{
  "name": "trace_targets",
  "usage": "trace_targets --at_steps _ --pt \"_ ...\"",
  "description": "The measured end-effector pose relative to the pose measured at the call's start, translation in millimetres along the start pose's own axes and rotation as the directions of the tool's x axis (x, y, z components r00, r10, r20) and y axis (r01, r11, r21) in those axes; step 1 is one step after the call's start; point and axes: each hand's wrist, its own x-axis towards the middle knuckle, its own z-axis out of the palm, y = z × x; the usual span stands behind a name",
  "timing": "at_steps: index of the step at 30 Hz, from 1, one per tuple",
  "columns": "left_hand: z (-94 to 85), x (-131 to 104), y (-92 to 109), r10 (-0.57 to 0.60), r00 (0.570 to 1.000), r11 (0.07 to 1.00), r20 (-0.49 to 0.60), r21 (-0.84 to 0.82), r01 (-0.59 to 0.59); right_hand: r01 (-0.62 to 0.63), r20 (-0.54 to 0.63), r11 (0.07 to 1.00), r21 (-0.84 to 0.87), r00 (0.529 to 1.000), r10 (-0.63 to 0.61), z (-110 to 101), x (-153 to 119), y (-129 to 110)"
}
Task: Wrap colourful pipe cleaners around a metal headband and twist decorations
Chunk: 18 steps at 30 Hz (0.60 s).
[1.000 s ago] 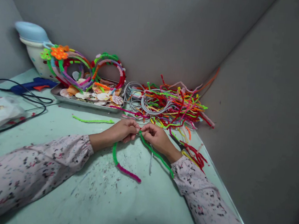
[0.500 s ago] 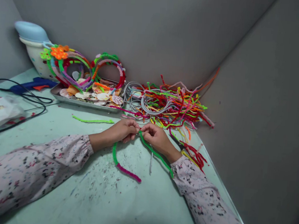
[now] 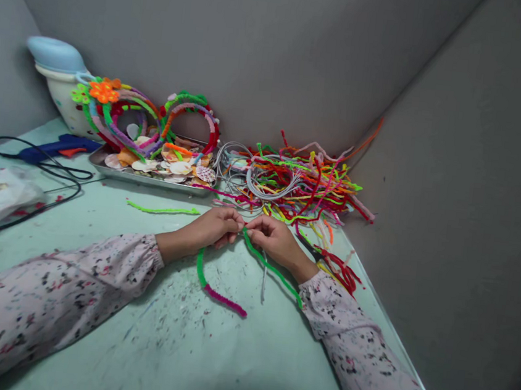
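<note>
Pinching a green fuzzy stem (image 3: 281,276), left fingers (image 3: 231,223) and right fingers (image 3: 260,222) nearly meet, exact contact seemingly hidden.

Bright green strand (image 3: 275,269) below the right fingers (image 3: 263,222), green-and-magenta band (image 3: 225,301) below the left fingers (image 3: 229,224), lime strip (image 3: 161,210) left of them, red-yellow-pink heap (image 3: 315,182) beyond, pale pink floral-patterned sleeves (image 3: 93,283) nearer, mint-green table (image 3: 224,365) beneath

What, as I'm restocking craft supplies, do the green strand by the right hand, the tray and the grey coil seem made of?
Green strand: probably chenille, soft and matte, judging by its fuzzy edges.
Tray: likely metal, given its silvery wall and dull sheen.
Grey coil: smooth, thin, rounded loops suggest wire; bare metal or plastic-coated, I can't tell.
</note>
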Motion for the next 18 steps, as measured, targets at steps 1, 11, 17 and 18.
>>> trace_targets --at_steps 1,11,17,18 --pt "-0.2 0.1 -0.2 -0.001 1.000 1.000 -0.001 0.001 0.001 0.003 -0.003 1.000 -0.011 1.000 -0.003 0.0 0.1 -0.4" --pt "0.6 -0.5 1.2 -0.011 1.000 0.999 -0.002 -0.030 0.011 0.053 -0.055 0.986 -0.155 0.997 -0.063 2.7 -0.9 -6.0" --pt "1.3 -0.9 3.1 -0.022 1.000 0.999 -0.005 -0.031 0.022 0.081 -0.082 0.964 -0.255 0.991 -0.105 4.9 -1.5 -4.0" --pt "1.4 -1.1 3.3 -0.024 1.000 0.999 -0.009 -0.031 0.023 0.088 -0.084 0.954 -0.285 0.990 -0.116 5.1 -1.6 -2.9"
